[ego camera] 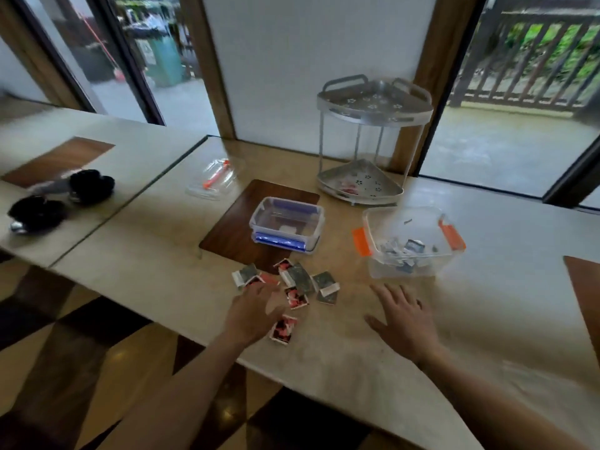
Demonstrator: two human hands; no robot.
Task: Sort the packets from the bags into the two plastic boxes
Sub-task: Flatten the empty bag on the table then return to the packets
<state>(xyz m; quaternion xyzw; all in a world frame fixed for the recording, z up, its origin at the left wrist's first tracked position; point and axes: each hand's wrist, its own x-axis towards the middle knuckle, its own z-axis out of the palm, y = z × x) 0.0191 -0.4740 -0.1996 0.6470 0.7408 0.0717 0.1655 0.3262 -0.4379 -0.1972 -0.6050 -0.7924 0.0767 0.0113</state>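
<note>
Several small packets, some red and some dark grey-green (297, 282), lie scattered on the pale table (162, 254) near its front edge. My left hand (253, 311) hovers over the leftmost packets with fingers spread, blurred, holding nothing that I can see. My right hand (404, 316) is spread flat just above the table, right of the packets and in front of the orange-clipped box (409, 241), which holds several grey packets. The blue-clipped box (287, 224) stands behind the packets on a dark wooden inset and looks nearly empty. One red packet (284, 329) lies beside my left wrist.
A clear lid with an orange clip (214, 178) lies at the back left. A two-tier metal corner rack (367, 141) stands behind the boxes. Two black objects (61, 196) sit on the neighbouring table at left. The table's front edge runs diagonally under my forearms.
</note>
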